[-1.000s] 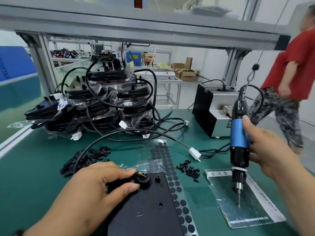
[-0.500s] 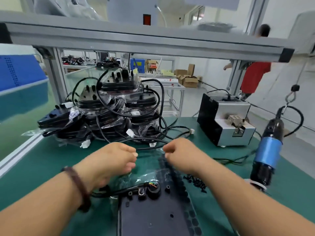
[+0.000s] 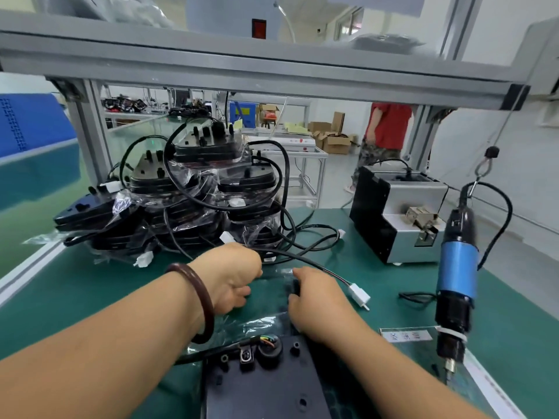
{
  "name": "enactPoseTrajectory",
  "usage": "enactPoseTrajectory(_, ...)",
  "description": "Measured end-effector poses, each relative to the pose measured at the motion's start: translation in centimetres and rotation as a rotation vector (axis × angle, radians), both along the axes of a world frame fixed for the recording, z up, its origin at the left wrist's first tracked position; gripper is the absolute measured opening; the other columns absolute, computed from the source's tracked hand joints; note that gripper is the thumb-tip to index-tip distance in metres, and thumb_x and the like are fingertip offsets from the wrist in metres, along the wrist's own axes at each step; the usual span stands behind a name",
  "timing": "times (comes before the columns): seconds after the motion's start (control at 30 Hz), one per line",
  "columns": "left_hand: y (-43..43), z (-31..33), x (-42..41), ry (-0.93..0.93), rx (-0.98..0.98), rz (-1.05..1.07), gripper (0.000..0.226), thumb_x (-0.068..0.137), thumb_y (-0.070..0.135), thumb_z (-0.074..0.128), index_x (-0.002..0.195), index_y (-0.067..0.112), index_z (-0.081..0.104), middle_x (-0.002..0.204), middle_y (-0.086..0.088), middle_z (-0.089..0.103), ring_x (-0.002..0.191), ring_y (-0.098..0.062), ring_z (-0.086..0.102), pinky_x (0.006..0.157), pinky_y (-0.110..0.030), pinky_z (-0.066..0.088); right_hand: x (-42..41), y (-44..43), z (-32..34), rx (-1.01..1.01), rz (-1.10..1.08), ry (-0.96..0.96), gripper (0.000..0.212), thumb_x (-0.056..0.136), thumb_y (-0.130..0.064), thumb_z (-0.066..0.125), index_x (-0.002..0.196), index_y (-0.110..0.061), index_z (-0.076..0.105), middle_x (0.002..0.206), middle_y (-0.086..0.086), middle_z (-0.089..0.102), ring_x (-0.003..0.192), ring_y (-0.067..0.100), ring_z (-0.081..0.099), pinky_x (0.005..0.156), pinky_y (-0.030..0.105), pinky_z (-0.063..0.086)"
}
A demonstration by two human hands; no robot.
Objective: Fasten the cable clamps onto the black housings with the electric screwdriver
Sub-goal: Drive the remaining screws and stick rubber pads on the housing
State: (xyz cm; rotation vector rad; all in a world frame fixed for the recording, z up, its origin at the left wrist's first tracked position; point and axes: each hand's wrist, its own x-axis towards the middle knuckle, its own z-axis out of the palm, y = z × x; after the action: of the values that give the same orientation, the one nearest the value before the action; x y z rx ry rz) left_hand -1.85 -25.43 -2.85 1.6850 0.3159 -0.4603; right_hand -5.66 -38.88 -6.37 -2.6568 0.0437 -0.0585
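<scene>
My left hand [image 3: 233, 279] and right hand [image 3: 317, 300] both pinch the clear bag [image 3: 263, 323], just beyond the black housing [image 3: 266, 391] on the desk [image 3: 90, 297]. The electric screwdriver [image 3: 456, 276], gripped a second ago, hangs free at right. The label [image 3: 405, 336] beneath it is too blurred to read.

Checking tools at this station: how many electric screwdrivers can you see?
1. The electric screwdriver hangs on the right, over the green bench, with nobody holding it. Others may be out of view.
</scene>
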Motion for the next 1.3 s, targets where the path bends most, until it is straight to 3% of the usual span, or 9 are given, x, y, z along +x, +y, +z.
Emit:
enactPoseTrajectory(0.07, 0.1, -0.1, 0.2, -0.018, -0.013, -0.005, 0.025, 0.093, -0.005, 0.033, 0.093, 0.012, 0.050, 0.070, -0.013, 0.062, 0.063, -0.025, 0.053, 0.063, -0.031, 0.039, 0.0, 0.0, 0.0, -0.059, -0.010, 0.015, 0.024, 0.088, -0.016, 0.052, 0.111, -0.010, 0.053, 0.116, 0.010, 0.058, 0.113, 0.030, 0.052, 0.083, 0.029, 0.044)
enactPoseTrajectory(0.1, 0.0, 0.0, 0.2, -0.016, -0.047, 0.009, 0.029, 0.095, -0.004, 0.033, 0.116, 0.007, 0.050, 0.109, -0.021, 0.062, 0.097, -0.035, 0.060, 0.083, -0.038, 0.046, 0.0, 0.1, 0.1, -0.085, -0.007, 0.036, 0.025, 0.088, -0.018, 0.052, 0.112, -0.010, 0.051, 0.115, 0.011, 0.058, 0.112, 0.030, 0.052, 0.079, 0.028, 0.042)
enactPoseTrajectory(0.2, -0.2, 0.3, 0.3, 0.024, -0.093, -0.026, 0.046, 0.097, -0.004, 0.034, 0.142, -0.002, 0.028, 0.151, -0.025, 0.025, 0.136, -0.039, 0.033, 0.109, -0.049, 0.031, 0.1, 0.4, -0.2, -0.054, 0.012, 0.061, 0.033, 0.089, -0.021, 0.051, 0.120, -0.011, 0.046, 0.117, 0.011, 0.057, 0.111, 0.029, 0.052, 0.073, 0.027, 0.038)
enactPoseTrajectory(0.37, 0.1, -0.6, 0.6, 0.072, -0.102, -0.031, 0.022, 0.095, -0.001, 0.042, 0.116, -0.001, 0.048, 0.135, -0.021, 0.048, 0.124, -0.030, 0.049, 0.103, -0.043, 0.035, 0.1, 0.3, -0.6, 0.062, 0.062, 0.011, 0.038, 0.092, -0.029, 0.053, 0.127, -0.016, 0.046, 0.127, 0.005, 0.056, 0.118, 0.025, 0.051, 0.084, 0.029, 0.042)
enactPoseTrajectory(0.53, -0.1, -0.9, -0.1, 0.143, -0.187, -0.086, 0.012, 0.093, 0.005, 0.054, 0.082, 0.008, 0.055, 0.058, -0.001, 0.059, 0.055, -0.007, 0.052, 0.058, -0.017, 0.034, 0.0, -0.3, -1.2, 0.287, 0.093, -0.050, 0.046, 0.091, -0.037, 0.060, 0.130, -0.027, 0.037, 0.137, -0.002, 0.051, 0.127, 0.014, 0.047, 0.100, 0.024, 0.038)
enactPoseTrajectory(0.7, 0.9, -1.4, 0.1, 0.109, -0.310, -0.114, 0.015, 0.092, -0.004, 0.050, 0.087, 0.009, 0.057, 0.068, -0.002, 0.051, 0.057, -0.008, 0.041, 0.042, -0.013, 0.036, -0.1, 0.1, -1.6, 0.319, 0.102, -0.168, 0.034, 0.088, -0.040, 0.064, 0.117, -0.031, 0.048, 0.117, -0.009, 0.060, 0.111, 0.008, 0.055, 0.089, 0.019, 0.040)
enactPoseTrajectory(0.9, 2.2, -1.3, 0.2, 0.144, -0.442, -0.150, 0.019, 0.086, -0.007, 0.052, 0.099, 0.005, 0.059, 0.086, -0.011, 0.055, 0.065, -0.013, 0.050, 0.052, -0.018, 0.040, -0.1, 0.4, -1.5, 0.146, 0.155, -0.502, 0.032, 0.083, -0.037, 0.071, 0.113, -0.024, 0.069, 0.100, -0.016, 0.050, 0.102, 0.004, 0.047, 0.082, 0.001, 0.026)
enactPoseTrajectory(1.1, 2.6, -1.8, 0.2, 0.106, -0.480, -0.163, 0.027, 0.087, -0.008, 0.053, 0.108, 0.010, 0.049, 0.085, -0.011, 0.063, 0.064, -0.014, 0.059, 0.055, -0.023, 0.052, -0.2, 0.7, -1.4, 0.151, 0.181, -0.572, 0.019, 0.086, -0.026, 0.070, 0.102, -0.018, 0.076, 0.086, -0.003, 0.065, 0.082, 0.011, 0.059, 0.078, 0.019, 0.046)
enactPoseTrajectory(1.3, 2.4, -1.3, -0.3, 0.016, -0.419, -0.133, 0.035, 0.084, -0.016, 0.053, 0.108, 0.009, 0.045, 0.107, -0.023, 0.064, 0.072, -0.026, 0.066, 0.060, -0.037, 0.060, -0.3, 0.9, -1.1, 0.142, 0.137, -0.567, 0.015, 0.089, -0.024, 0.066, 0.095, -0.016, 0.077, 0.088, 0.002, 0.071, 0.086, 0.015, 0.062, 0.077, 0.011, 0.037)
